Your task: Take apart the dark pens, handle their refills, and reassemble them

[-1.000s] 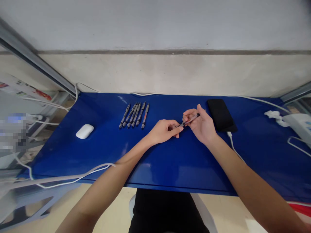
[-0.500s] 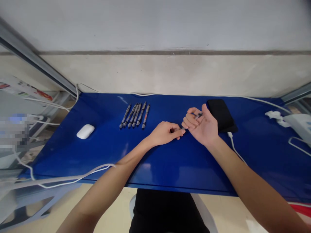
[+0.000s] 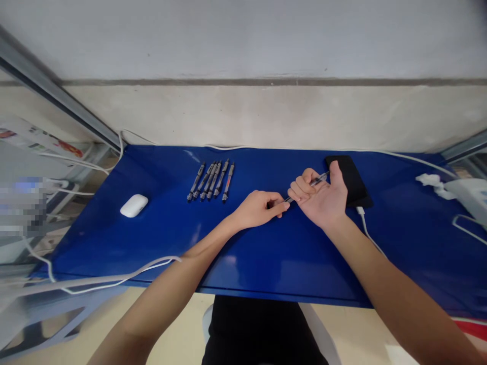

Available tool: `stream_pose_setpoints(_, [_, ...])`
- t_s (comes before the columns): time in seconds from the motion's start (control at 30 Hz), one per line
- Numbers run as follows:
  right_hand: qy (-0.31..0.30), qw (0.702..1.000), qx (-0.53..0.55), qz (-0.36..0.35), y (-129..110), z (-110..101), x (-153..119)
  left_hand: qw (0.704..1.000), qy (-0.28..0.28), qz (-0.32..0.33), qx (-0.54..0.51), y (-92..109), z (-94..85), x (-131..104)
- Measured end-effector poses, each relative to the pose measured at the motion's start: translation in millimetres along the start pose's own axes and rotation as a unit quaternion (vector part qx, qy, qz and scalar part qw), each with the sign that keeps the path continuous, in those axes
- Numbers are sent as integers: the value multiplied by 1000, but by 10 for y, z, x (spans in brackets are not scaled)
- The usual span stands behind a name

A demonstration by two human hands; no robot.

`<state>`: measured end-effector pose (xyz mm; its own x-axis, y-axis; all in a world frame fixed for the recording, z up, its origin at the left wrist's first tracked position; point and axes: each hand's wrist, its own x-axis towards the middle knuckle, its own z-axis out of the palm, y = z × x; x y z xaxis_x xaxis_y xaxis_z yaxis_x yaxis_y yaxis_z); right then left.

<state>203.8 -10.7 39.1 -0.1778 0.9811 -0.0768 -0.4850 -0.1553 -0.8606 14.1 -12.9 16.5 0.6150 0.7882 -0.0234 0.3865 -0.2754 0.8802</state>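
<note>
My left hand is closed round one end of a dark pen, low over the blue table. Palm up, my right hand has its fingers curled round the other part of the pen, whose tip points up and right past the thumb. A short stretch of the pen shows between the two hands. Left of them, several dark clear-barrelled pens lie side by side; the rightmost one shows some orange-red in its barrel.
A white rounded case lies at the left. Behind my right hand is a black flat object with a white cable by it. White crumpled tissue sits at the right. A wall borders the back edge.
My right hand has moved slightly to the right, and more of the pen shows beyond its fingers and between the hands. My left hand has stayed in place.
</note>
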Motion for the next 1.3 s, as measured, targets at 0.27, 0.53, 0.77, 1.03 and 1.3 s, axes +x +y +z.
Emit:
stream_pose_setpoints(0.27, [-13,999,32,-14,-10,13,-47,1000,3,2,-29,6,4,0])
stream_pose_setpoints(0.53, [-11,1000,23,-15,-26,75,-78,998,11,-18,-66,-3,14,8])
stream_pose_setpoints(0.77, [6,1000,12,-25,-19,60,-57,996,16,-34,-78,9,21,5])
stream_pose_setpoints(1.03, [-1,1000,17,-5,-13,66,-51,995,21,-44,-89,-17,42,11])
stream_pose_setpoints(1.3, [-9,1000,12,-4,-10,55,-49,995,20,-42,-93,-22,50,14])
